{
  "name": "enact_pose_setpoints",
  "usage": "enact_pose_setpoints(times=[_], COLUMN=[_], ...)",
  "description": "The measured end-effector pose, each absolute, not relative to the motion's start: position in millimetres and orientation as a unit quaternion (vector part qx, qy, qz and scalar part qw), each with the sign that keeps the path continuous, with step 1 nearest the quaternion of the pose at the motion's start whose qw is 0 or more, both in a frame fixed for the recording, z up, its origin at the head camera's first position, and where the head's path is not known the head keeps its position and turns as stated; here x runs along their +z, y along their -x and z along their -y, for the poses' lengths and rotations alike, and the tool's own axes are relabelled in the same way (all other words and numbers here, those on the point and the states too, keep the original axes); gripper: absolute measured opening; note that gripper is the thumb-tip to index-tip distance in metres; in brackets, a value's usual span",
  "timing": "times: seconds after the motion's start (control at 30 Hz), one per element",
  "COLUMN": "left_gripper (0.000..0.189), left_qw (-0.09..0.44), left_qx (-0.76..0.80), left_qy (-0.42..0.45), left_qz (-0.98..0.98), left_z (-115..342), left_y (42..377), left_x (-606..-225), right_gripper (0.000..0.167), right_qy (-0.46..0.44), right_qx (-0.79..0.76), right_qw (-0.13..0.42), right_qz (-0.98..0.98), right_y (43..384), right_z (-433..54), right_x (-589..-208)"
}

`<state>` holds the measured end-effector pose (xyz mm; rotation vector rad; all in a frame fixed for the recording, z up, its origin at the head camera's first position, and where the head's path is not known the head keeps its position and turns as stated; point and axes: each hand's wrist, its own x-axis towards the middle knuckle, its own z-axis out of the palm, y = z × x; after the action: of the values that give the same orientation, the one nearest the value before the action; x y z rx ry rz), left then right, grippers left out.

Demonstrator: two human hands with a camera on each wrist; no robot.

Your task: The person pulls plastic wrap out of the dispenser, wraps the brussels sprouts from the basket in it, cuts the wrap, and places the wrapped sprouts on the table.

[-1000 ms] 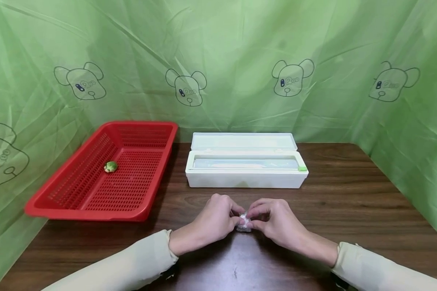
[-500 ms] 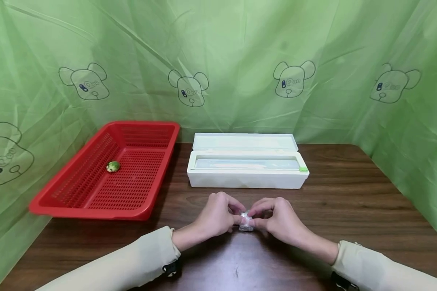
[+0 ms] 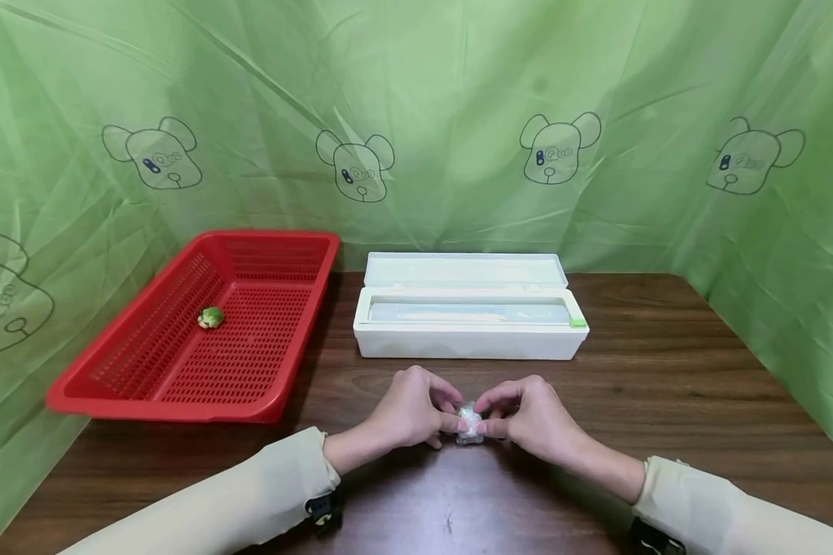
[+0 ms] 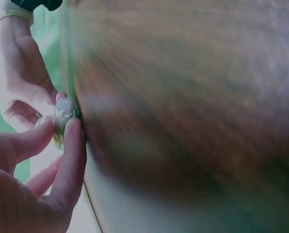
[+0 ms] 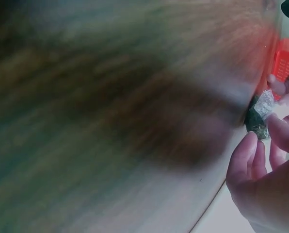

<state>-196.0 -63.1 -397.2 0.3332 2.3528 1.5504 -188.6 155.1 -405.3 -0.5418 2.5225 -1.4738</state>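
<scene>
A small green vegetable, like a Brussels sprout, wrapped in clear plastic film [image 3: 469,428] sits low at the table between both hands. From its left side, the thumb and index finger of my left hand [image 3: 409,408] pinch the film. My right hand [image 3: 543,424] pinches it from the opposite side. The film is bunched and shiny on top, and green and yellow show through the wrapped vegetable [image 4: 63,114] in the left wrist view. Dark green shows below the film on the vegetable [image 5: 259,116] in the right wrist view. My fingers hide part of it.
Behind the hands stands a white plastic-wrap box [image 3: 467,344], its lid [image 3: 465,270] raised. A red perforated basket [image 3: 278,408] at the left contains one loose green sprout [image 3: 211,317]. Green printed cloth [image 3: 430,85] surrounds the dark wooden table [image 3: 680,385].
The hands stay around the wrapped vegetable while thumbs and fingers shift slightly on the film. The head view sways a little and returns. The basket and box stay put.
</scene>
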Motion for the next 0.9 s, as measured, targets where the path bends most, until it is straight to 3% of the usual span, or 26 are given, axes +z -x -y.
enact_pose_setpoints(times=[0.27,0.47,0.57,0.7,0.9], left_gripper=[0.014,0.019,0.023,0.027,0.027], left_qw=[0.231,0.269,0.263,0.232,0.192], left_qx=[0.573,0.604,0.607,0.601,0.615], left_qy=[-0.086,-0.093,-0.100,-0.109,-0.119], left_qz=[-0.781,-0.744,-0.744,-0.757,-0.756], left_z=[67.7,69.6,69.2,67.9,66.3], left_y=[198.6,198.4,198.1,196.9,195.9], left_x=[-394.2,-396.3,-396.9,-397.1,-394.4], right_gripper=[0.014,0.033,0.039,0.034,0.032], right_qy=[0.121,0.095,0.088,0.105,0.150], right_qx=[-0.546,-0.564,-0.555,-0.546,-0.540], right_qw=[0.149,0.175,0.189,0.194,0.133], right_qz=[-0.815,-0.802,-0.805,-0.808,-0.817], right_y=[190.8,191.2,192.1,193.1,194.1], right_z=[-156.2,-153.5,-153.6,-154.4,-155.1], right_x=[-396.2,-395.4,-395.3,-395.0,-395.7])
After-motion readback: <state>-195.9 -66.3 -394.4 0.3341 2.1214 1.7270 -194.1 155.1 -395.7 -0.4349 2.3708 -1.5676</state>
